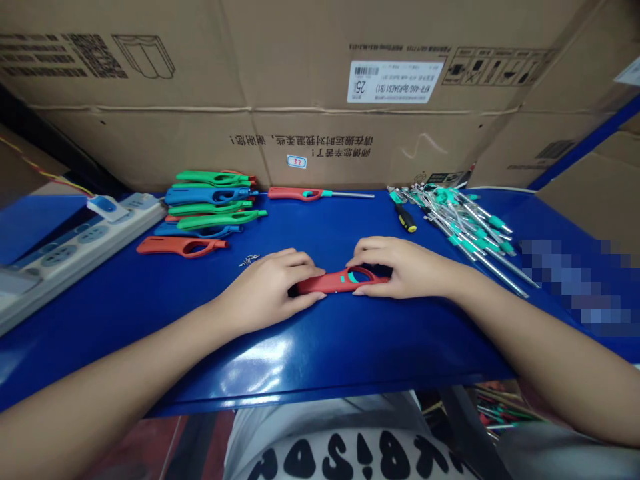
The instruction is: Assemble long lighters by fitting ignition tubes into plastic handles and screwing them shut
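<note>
A red lighter body (pixel 327 283) with a teal trigger lies between my two hands, low over the blue table (pixel 320 360). Thumb and fingers of my left hand (pixel 273 287) close round its wide end. My right hand (pixel 400 267) grips the narrow end near the trigger opening, fingers on the far side and thumb on the near side. Whether a metal tube is fitted at that end is hidden by the right hand. Close to my left fingertips lies a small heap of screws (pixel 249 260).
Green, blue and red lighter casings (pixel 210 219) are piled at the back left, beside a white power strip (pixel 80 243). A complete red lighter (pixel 300 193) lies along the cardboard (pixel 300 87). A screwdriver (pixel 405 219) and metal tubes with teal parts (pixel 475 233) are at the right.
</note>
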### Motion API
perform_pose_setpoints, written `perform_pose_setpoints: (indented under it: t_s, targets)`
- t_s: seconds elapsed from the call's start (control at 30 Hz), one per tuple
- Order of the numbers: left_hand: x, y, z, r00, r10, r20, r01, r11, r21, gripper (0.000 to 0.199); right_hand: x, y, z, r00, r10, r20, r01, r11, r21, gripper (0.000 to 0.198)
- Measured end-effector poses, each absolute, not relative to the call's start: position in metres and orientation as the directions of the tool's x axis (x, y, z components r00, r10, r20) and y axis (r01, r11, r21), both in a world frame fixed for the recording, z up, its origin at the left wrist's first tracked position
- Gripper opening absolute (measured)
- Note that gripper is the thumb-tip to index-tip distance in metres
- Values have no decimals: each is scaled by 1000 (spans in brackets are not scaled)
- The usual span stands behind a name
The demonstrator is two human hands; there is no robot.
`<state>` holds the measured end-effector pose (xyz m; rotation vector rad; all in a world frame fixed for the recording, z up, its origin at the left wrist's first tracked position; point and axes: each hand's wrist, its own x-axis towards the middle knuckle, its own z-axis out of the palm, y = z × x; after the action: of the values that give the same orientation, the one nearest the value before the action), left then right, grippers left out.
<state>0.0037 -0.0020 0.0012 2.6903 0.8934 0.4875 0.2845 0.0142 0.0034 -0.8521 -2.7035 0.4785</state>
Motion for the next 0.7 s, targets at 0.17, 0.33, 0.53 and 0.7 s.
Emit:
perform_pose_setpoints:
  t_s: [0.17,0.33,0.53,0.7]
  targets:
    - [4,-2,0,749,622,228,538,-772,337,23,284,13,5,-791,595,145,522,779,-346,41]
    - [5,-5,-1,750,618,236,568,-785,248,25,283,12,5,-796,592,127,539,788,-296,44]
    - [10,-15,-2,773,576,266,591,-806,29,32,279,6,5,-813,571,113,566,821,-76,40]
    - [10,-13,-5,746,595,298,601,-795,82,34,277,7,6,-840,534,99,538,843,16,35]
